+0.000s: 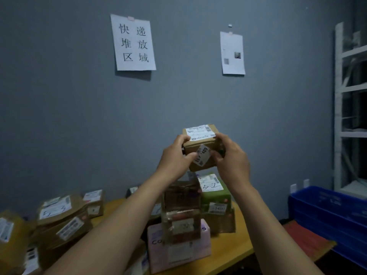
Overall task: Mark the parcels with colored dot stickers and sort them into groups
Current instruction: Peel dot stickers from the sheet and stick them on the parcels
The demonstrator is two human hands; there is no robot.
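Left hand, small parcel, right hand: one box, two grips.
Both hands curl fingers round its sides; it hangs between them, above the stack. I think bare cardboard, away from labels, suits the dot.

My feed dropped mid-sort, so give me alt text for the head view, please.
The left hand and right hand grip a small brown parcel raised before a grey wall, above a wooden table stacked with more parcels, one green parcel and one pink parcel among them. A paper sign hangs on the wall; blue crates stand at the right.
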